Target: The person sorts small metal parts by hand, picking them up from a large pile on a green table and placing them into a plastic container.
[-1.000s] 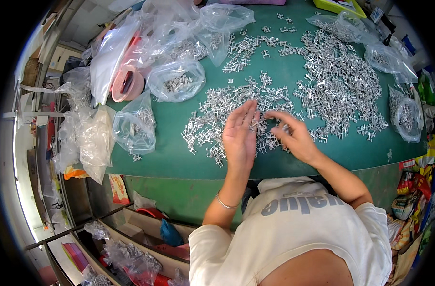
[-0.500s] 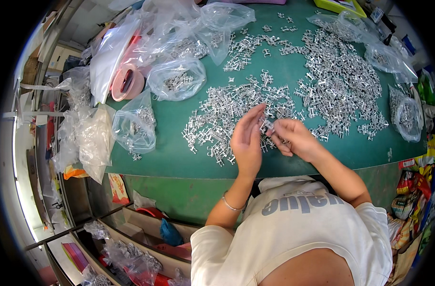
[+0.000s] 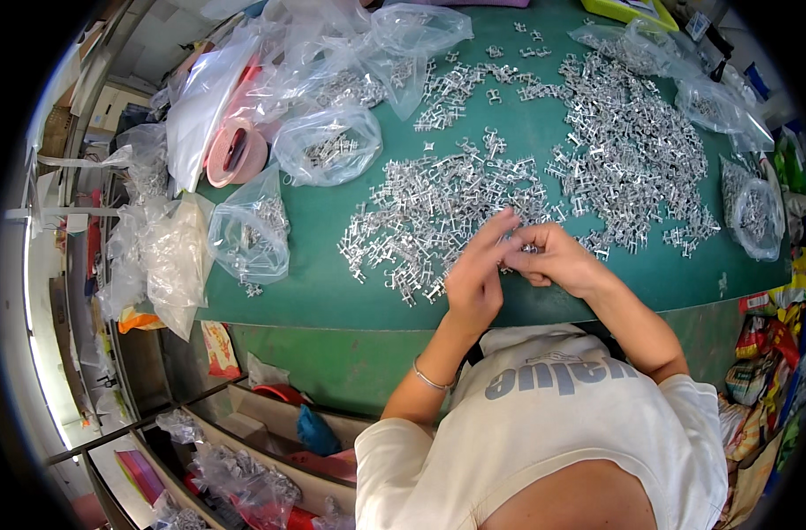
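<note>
1. Left hand (image 3: 479, 276), fingers extended, and right hand (image 3: 557, 258), fingers curled: fingertips overlap; we cannot tell whether either pinches anything.
2. Metal clips (image 3: 425, 212): piled on the green worktop (image 3: 332, 305), partly hidden from us by the hands.
3. Larger heap (image 3: 632, 150): to our right.
4. Plastic bag (image 3: 354, 163) and pink tub (image 3: 254, 163): crowding our left.

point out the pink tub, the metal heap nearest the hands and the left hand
Pink tub (image 3: 256, 159), head view: its side wall
Metal heap (image 3: 442, 201), head view: its middle
Left hand (image 3: 476, 279), head view: middle of the hand
</note>
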Available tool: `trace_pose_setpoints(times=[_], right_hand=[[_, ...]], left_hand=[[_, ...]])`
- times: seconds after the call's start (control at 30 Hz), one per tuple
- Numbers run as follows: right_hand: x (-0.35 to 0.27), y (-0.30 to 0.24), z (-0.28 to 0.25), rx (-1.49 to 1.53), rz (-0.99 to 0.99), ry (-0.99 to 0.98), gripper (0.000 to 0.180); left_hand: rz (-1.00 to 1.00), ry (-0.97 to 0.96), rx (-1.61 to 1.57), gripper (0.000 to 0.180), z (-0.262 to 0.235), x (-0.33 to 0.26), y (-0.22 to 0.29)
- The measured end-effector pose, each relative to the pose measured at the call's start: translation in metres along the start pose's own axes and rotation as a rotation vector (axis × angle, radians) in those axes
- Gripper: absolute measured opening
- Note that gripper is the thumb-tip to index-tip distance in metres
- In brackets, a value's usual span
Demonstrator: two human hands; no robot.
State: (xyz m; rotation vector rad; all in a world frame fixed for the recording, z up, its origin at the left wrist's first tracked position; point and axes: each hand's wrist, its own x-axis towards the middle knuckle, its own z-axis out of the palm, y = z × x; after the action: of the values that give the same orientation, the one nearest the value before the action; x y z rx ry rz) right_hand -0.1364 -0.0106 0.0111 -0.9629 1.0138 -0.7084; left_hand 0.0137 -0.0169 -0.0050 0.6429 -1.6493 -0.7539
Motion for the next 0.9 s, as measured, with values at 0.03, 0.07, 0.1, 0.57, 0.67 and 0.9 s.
trace_pose_setpoints(times=[0.03,0.07,0.1,0.57,0.67,0.9], right_hand=[[0.005,0.007,-0.007,0.235,0.097,-0.076,0.019],[0.009,0.013,-0.011,0.469,0.194,-0.151,0.019],[0.006,0.017,-0.003,0.187,0.096,0.043,0.019],[0.003,0.005,0.008,-0.651,-0.591,0.427,0.019],[0.001,0.002,0.005,-0.34,-0.323,0.252,0.021],[0.005,0.006,-0.021,0.51,0.121,-0.254,0.016]], left_hand=[[-0.176,0.073,-0.165,0.026,0.002,0.001,0.003],[-0.352,0.145,-0.33,0.025,0.003,0.002,0.004],[-0.469,0.221,-0.437,0.023,0.004,0.004,0.003],[-0.725,0.443,-0.943,0.027,0.007,-0.007,-0.004],[-0.709,0.421,-0.922,0.026,0.009,-0.006,0.0],[-0.604,0.48,-0.707,0.024,-0.003,-0.009,-0.016]])
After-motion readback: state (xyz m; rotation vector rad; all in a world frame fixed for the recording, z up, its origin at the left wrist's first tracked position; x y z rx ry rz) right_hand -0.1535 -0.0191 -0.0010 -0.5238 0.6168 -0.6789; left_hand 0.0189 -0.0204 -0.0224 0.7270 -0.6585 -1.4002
